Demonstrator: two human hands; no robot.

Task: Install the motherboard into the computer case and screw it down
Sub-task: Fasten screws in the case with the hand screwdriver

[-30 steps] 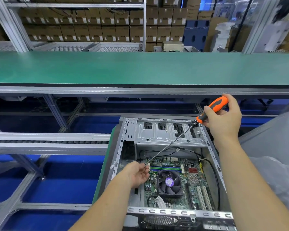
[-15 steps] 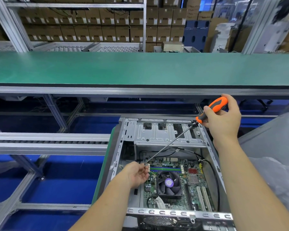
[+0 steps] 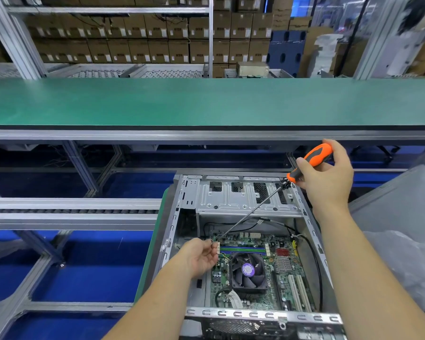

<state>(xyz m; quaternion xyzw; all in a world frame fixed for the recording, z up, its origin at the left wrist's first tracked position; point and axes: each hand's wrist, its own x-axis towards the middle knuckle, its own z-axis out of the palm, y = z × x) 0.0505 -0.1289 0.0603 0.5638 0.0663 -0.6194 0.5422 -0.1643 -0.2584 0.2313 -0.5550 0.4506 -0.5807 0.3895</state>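
Screwdriver [image 3: 309,163] tip meets motherboard [image 3: 277,273] far-left corner beside case [image 3: 172,231] wall.

No text can be read with certainty. The round purple sticker [image 3: 248,269] on the fan hub, below and to the right of the left grip, carries small print, but it is too small to read. The white labels on the stacked cardboard boxes [image 3: 157,49], far above both grips, are blurred. The motherboard [image 3: 284,271] markings are also not legible.
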